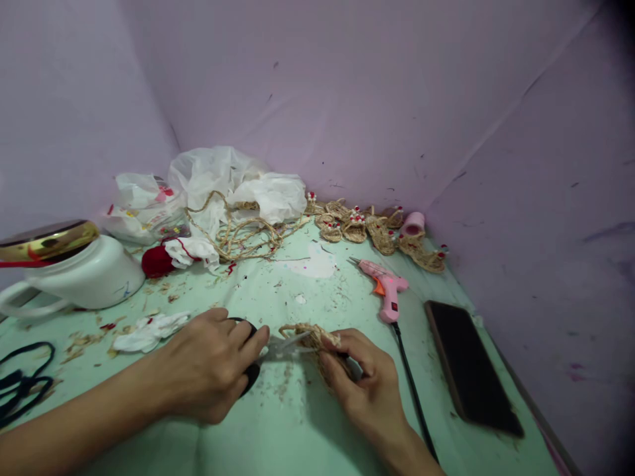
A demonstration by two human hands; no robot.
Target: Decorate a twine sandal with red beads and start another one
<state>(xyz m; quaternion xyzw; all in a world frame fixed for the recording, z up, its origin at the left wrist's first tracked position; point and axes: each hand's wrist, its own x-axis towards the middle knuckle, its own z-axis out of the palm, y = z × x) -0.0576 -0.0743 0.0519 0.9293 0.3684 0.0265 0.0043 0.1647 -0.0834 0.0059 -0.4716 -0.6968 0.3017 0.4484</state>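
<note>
My left hand is closed round the black handles of a pair of scissors. Its blades point right and are parted, reaching a small woven straw piece, where loose strands stick out along the top. Fingers and thumb of my right hand pinch that straw piece from the right. Its lower part is partly hidden behind the fingers. Whether the blades are cutting a strand I cannot tell, as they are slightly blurred. A pink glue gun lies just beyond my right hand.
Small straw sandals with red and white beads line the wall. Coiled straw cord, plastic bags and red yarn lie at back left. A white mug stands left; a phone lies right, near the glue gun's black cable.
</note>
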